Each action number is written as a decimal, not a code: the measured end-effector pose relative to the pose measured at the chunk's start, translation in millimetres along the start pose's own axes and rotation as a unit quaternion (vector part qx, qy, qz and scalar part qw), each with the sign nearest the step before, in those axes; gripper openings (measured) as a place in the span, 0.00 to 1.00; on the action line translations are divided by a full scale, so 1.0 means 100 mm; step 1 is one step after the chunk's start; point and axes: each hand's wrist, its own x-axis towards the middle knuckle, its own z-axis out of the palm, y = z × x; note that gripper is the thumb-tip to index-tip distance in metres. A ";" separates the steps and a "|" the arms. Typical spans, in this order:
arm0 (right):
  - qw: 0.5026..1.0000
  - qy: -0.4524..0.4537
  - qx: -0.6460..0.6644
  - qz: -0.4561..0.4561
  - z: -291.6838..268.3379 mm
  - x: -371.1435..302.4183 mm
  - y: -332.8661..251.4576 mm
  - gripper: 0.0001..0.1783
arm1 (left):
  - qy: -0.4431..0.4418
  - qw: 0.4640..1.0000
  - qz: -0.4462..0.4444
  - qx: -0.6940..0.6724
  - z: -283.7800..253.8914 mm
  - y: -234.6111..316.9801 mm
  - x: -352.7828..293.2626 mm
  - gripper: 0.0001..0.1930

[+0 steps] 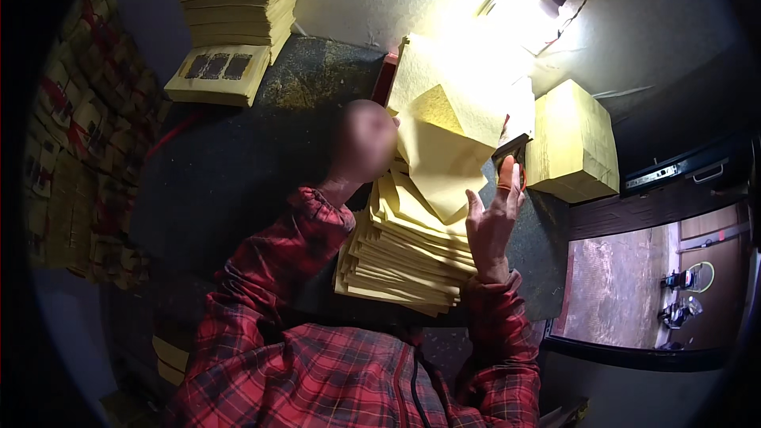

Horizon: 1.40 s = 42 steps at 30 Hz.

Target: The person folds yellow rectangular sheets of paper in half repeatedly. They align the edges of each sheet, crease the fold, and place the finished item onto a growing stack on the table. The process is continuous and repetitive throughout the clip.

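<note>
Bare dark table (238, 166) lies open at nine o'clock of the fanned yellow sheets (412, 246). At three o'clock a yellow paper block (575, 139) crowds close; at eleven o'clock, well apart, stands a tall stack (238, 4).

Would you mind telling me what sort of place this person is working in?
Probably a small paper-handling workshop. Stacks of yellow sheets and a yellow block sit on a dark worktable under a bare work lamp, and the right hand lifts sheets off a fanned pile.

A bare lamp (529, 1) at upper right cast harsh glare on the yellow paper sheets (444, 123); surroundings were dim, rim black and curved.
</note>
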 end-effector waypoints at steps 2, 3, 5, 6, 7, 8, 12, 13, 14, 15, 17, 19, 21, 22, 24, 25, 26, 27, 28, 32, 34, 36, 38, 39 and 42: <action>0.988 0.008 -0.110 -0.111 -0.16 0.02 -0.26 0.55 | -0.005 0.998 -0.038 -0.041 0.03 -0.04 0.00 0.13; 0.983 -0.017 -0.120 -0.136 -0.15 0.01 -0.29 0.50 | -0.009 0.998 -0.046 -0.049 0.06 -0.01 0.01 0.14; 0.981 -0.053 -0.102 -0.159 -0.03 0.06 -0.38 0.46 | -0.015 0.996 -0.062 -0.063 0.11 0.04 0.03 0.14; 0.980 -0.066 -0.090 -0.162 0.07 0.09 -0.43 0.47 | -0.021 0.996 -0.055 -0.065 0.12 0.07 0.02 0.13; 0.978 -0.074 -0.086 -0.175 0.15 0.14 -0.47 0.47 | -0.027 0.996 -0.048 -0.067 0.13 0.10 0.02 0.13; 0.980 -0.069 -0.074 -0.169 0.24 0.17 -0.50 0.44 | -0.033 0.996 -0.041 -0.068 0.14 0.13 0.02 0.13; 0.977 -0.042 -0.090 -0.189 0.48 0.24 -0.40 0.33 | -0.079 0.990 -0.058 -0.101 0.11 0.19 0.00 0.13; 0.975 -0.036 -0.089 -0.199 0.51 0.23 -0.34 0.31 | -0.070 0.988 -0.084 -0.110 0.10 0.19 0.00 0.14; 0.974 -0.030 -0.088 -0.209 0.54 0.22 -0.30 0.29 | -0.065 0.990 -0.084 -0.095 0.10 0.16 0.02 0.14; 0.975 -0.018 -0.074 -0.208 0.53 0.20 -0.31 0.25 | -0.057 0.992 -0.084 -0.080 0.08 0.09 0.04 0.14; 0.976 -0.039 -0.058 -0.206 0.48 0.16 -0.33 0.23 | -0.053 0.993 -0.090 -0.057 0.07 -0.05 0.10 0.15; 0.976 -0.055 -0.053 -0.206 0.40 0.14 -0.34 0.22 | -0.059 0.992 -0.103 -0.044 0.09 -0.13 0.18 0.18; 0.976 -0.060 -0.046 -0.205 0.37 0.14 -0.34 0.22 | -0.052 0.993 -0.105 -0.014 0.11 -0.16 0.23 0.19; 0.976 -0.062 -0.043 -0.204 0.36 0.14 -0.33 0.22 | -0.048 0.993 -0.105 0.002 0.11 -0.16 0.24 0.20; 0.976 -0.057 -0.042 -0.207 0.34 0.11 -0.31 0.22 | -0.045 0.994 -0.092 0.048 0.10 -0.11 0.23 0.19; 0.976 -0.055 -0.043 -0.208 0.33 0.09 -0.29 0.22 | -0.044 0.993 -0.085 0.071 0.09 -0.06 0.22 0.18; 0.975 -0.057 -0.040 -0.211 0.31 0.07 -0.28 0.23 | -0.044 0.993 -0.072 0.083 0.08 -0.01 0.21 0.17; 0.974 -0.059 -0.035 -0.215 0.29 0.06 -0.28 0.23 | -0.043 0.993 -0.059 0.097 0.05 0.02 0.20 0.17; 0.974 -0.060 -0.030 -0.218 0.27 0.05 -0.28 0.23 | -0.042 0.992 -0.046 0.110 0.04 0.05 0.18 0.16; 0.973 -0.078 -0.032 -0.214 0.21 -0.02 -0.25 0.26 | -0.077 0.991 -0.022 0.112 0.06 0.16 0.12 0.14; 0.972 -0.077 -0.030 -0.218 0.17 -0.05 -0.27 0.27 | -0.059 0.994 -0.004 0.088 0.08 0.15 0.15 0.14; 0.968 -0.116 -0.020 -0.223 0.08 -0.12 -0.31 0.27 | -0.057 0.994 -0.005 0.093 0.08 0.13 0.23 0.14; 0.957 -0.179 -0.018 -0.228 0.00 -0.23 -0.34 0.25 | -0.051 0.994 -0.001 0.100 0.08 0.12 0.31 0.14; 0.949 -0.237 -0.018 -0.206 -0.03 -0.33 -0.33 0.24 | -0.048 0.993 0.003 0.104 0.10 0.15 0.34 0.14; 0.929 -0.321 -0.033 -0.183 -0.06 -0.42 -0.28 0.19 | -0.044 0.994 0.006 0.101 0.10 0.18 0.38 0.14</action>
